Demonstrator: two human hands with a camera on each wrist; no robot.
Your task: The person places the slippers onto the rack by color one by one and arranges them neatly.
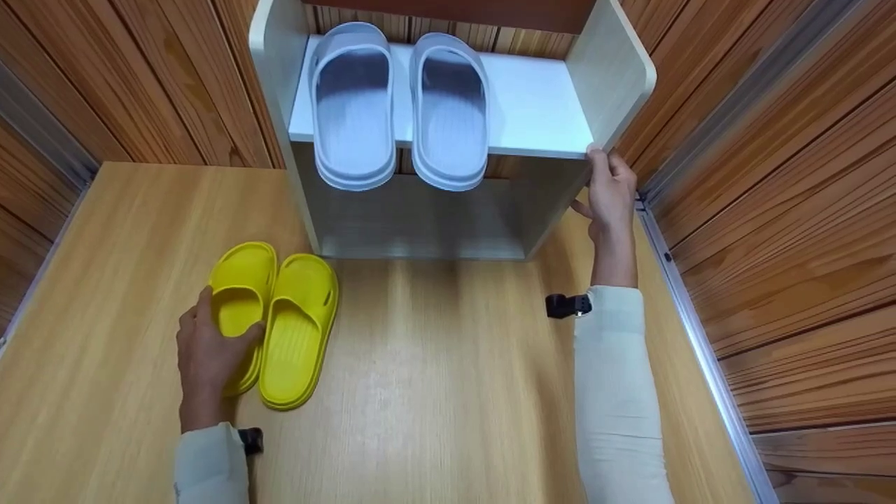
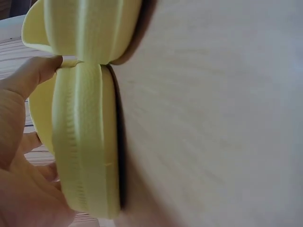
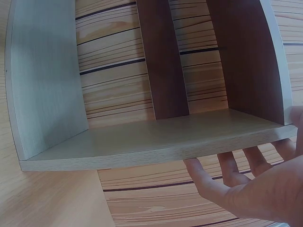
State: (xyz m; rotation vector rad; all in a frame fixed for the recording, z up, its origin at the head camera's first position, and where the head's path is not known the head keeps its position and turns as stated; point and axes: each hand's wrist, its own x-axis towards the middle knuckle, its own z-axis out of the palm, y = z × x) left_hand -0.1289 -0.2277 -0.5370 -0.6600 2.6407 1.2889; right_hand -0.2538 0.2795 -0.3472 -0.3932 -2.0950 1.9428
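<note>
A pair of yellow slippers stands on the wooden floor, the left slipper beside the right slipper. My left hand grips the left one across its open middle, thumb on its inner side and fingers along its outer side. The left wrist view shows the heel of this slipper resting low at the floor. At the right, my right hand holds the side panel of a pale shoe rack by its front edge. In the right wrist view the fingers lie along the panel's outer face.
Two light grey slippers sit on the rack's white upper shelf, heels over its front edge. Below is a lower compartment. Wood-plank walls stand behind and to both sides, with a metal rail along the right.
</note>
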